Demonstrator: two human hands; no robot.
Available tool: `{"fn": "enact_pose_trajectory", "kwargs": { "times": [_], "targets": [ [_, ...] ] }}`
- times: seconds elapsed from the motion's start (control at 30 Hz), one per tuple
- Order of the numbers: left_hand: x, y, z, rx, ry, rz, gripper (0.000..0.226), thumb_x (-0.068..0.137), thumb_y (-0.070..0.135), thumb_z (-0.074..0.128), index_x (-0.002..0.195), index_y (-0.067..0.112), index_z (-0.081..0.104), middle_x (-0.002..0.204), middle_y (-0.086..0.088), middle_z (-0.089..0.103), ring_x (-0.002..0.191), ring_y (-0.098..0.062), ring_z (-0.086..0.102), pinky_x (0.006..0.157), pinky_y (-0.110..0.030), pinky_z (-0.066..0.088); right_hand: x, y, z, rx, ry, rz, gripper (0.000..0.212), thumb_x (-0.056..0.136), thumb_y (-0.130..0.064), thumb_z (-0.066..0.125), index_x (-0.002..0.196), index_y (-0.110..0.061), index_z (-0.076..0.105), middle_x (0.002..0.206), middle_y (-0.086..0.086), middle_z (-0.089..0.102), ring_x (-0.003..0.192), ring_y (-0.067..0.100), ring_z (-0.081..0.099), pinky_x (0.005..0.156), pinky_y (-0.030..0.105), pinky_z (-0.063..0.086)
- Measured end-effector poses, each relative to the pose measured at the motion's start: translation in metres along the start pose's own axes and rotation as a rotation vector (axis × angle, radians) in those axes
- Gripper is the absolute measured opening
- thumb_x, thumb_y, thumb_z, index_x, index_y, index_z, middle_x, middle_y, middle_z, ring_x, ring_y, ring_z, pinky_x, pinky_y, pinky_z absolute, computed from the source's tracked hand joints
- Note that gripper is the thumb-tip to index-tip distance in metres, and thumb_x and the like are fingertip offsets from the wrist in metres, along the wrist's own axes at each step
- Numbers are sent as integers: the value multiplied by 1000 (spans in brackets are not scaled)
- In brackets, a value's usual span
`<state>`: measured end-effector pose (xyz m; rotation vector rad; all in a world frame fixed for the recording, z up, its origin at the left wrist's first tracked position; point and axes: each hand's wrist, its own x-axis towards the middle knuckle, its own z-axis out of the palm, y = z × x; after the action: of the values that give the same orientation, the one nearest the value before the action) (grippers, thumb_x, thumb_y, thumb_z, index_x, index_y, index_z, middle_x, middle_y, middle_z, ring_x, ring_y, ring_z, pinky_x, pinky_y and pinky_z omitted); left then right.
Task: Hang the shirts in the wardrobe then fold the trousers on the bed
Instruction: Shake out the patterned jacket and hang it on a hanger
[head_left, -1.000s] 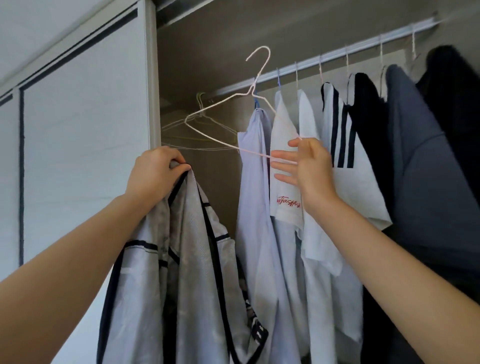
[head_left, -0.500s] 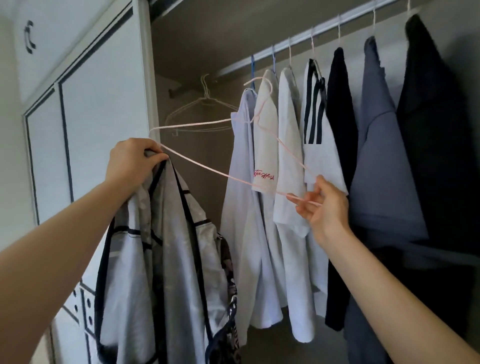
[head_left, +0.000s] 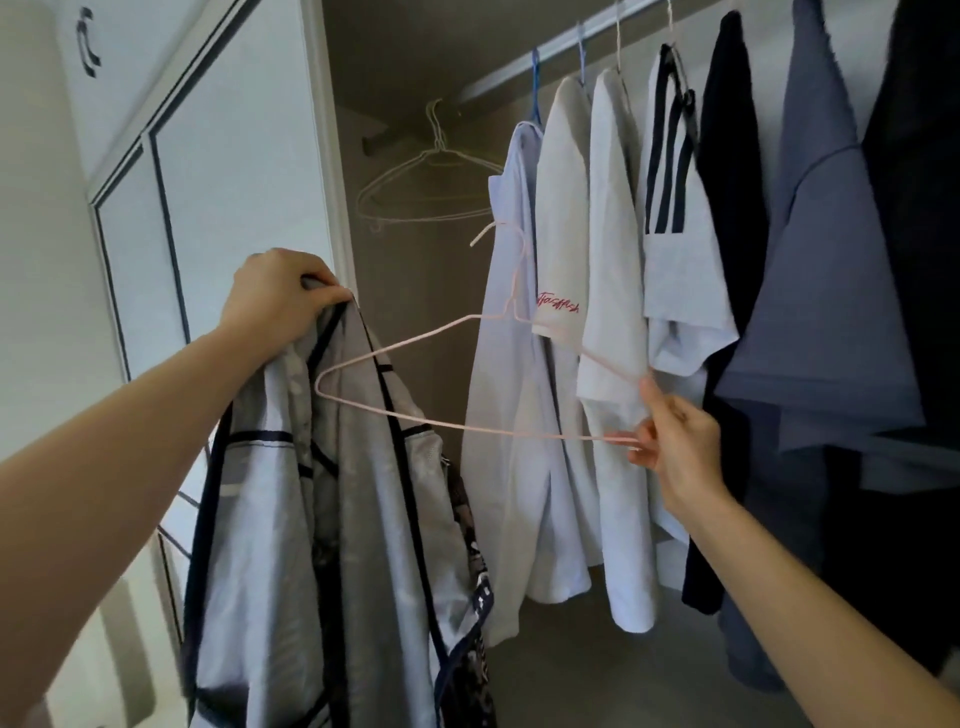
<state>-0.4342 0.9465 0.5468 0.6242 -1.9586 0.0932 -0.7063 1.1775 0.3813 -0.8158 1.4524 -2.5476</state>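
pink wire hanger, off the rail, is pinched at its right corner by the right hand, thumb against fingertips. its left corner lies in front of the grey navy-trimmed shirt, which the left hand grips bunched at the top, fingers curled, beside the white door edge. between that edge and the first hung garment the wardrobe has open room, where bare white wire hangers hang; their number i cannot tell. right of the gap seven garments hang packed close: one pale blue, two white, one striped, one black, one slate blue, one dark.
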Motion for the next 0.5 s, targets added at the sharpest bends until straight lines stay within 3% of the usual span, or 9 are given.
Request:
{"fn": "enact_pose_trajectory", "kwargs": {
  "times": [0.13,0.27,0.43,0.5],
  "targets": [
    [1,11,8,-5,-72,38,9,84,28,75,82,19,76,86,-1,71,84,-16,60,78,-28,45,0,2,11,-79,20,-133,39,91,-33,65,65,-9,49,44,-2,48,49,22,59,42,25,44],
    [-3,29,22,-41,-90,37,8,84,26,75,82,18,76,83,2,70,84,-15,61,74,-26,46,-11,-5,38,-47,-21,-253,45,95,-22,61,60,-9,37,38,7,42,45,34,62,39,23,44],
    [-8,52,32,-224,-4,-53,7,85,19,73,80,16,77,67,10,64,66,-2,58,56,-7,39,-27,0,69,-14,-80,-330,45,95,-15,59,58,-8,35,40,20,41,45,43,58,39,19,43],
    [-10,63,30,-340,52,-132,9,86,22,72,80,16,76,68,10,64,66,-1,57,59,-7,40,-29,4,74,11,-56,-300,45,97,-17,57,58,-10,35,39,14,44,49,38,64,37,19,40]
  ]
}}
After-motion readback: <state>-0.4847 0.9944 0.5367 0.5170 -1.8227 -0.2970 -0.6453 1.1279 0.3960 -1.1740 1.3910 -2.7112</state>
